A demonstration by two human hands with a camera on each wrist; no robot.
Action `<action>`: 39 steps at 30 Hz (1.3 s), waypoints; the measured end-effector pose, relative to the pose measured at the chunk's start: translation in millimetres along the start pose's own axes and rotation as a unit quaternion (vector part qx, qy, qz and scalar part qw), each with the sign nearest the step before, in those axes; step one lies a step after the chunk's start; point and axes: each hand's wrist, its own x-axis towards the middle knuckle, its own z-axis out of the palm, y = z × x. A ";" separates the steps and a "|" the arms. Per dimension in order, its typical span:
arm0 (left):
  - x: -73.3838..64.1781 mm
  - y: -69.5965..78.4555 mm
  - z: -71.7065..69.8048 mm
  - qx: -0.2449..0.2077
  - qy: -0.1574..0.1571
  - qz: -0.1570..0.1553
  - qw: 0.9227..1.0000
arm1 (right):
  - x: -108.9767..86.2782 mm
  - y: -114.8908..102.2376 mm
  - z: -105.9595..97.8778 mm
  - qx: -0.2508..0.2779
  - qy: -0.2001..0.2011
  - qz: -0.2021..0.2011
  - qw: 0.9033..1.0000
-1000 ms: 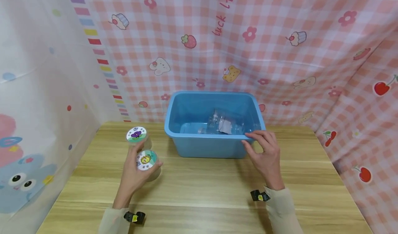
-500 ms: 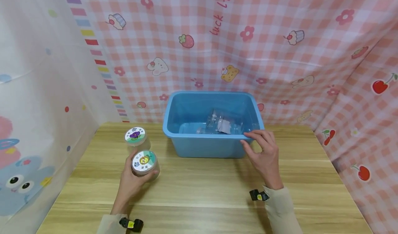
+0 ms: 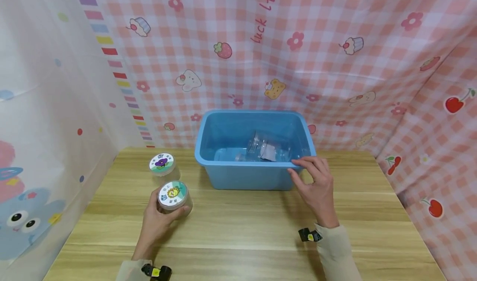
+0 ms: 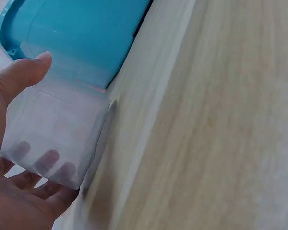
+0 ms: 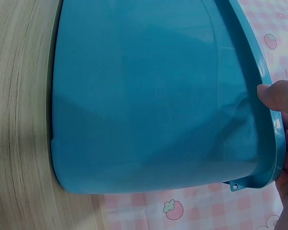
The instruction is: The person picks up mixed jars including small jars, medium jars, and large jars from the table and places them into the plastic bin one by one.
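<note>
My left hand point(image 3: 156, 223) grips a clear round jar point(image 3: 173, 196) whose white-and-green lid carries a sunflower picture. In the left wrist view its thumb lies on one side of the see-through wall and the fingers point(image 4: 45, 163) show through the other. Just behind stands a second clear jar point(image 3: 162, 165), its lid printed with a purple flower. My right hand point(image 3: 318, 187) pinches the front right rim of a blue plastic bin point(image 3: 249, 177), thumb point(image 5: 273, 93) outside and fingers over the edge. Inside the bin lies a clear jar point(image 3: 266, 146) on its side, with a whitish label.
The bin stands toward the back of a wood-grain table point(image 3: 238, 239), close to a pink checked cloth point(image 3: 238, 65) hanging behind. A white patterned cloth point(image 3: 44, 107) hangs at the left. Black wrist cameras sit at both cuffs.
My left hand has slid from over the sunflower lid down around the jar's side, and the jar has shifted slightly from the purple-flower one. The right hand keeps its hold on the rim.
</note>
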 end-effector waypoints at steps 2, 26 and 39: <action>-0.3 2.6 0.8 0.006 0.003 0.006 1.000 | 0.0 -0.6 -0.6 0.000 -0.003 0.003 1.000; -1.0 41.2 1.7 0.032 0.021 0.058 0.998 | -0.4 0.4 0.1 0.002 -0.004 0.005 1.000; -1.9 68.0 -0.3 0.030 0.027 0.111 0.993 | 1.3 -0.1 3.9 0.024 0.027 -0.015 0.999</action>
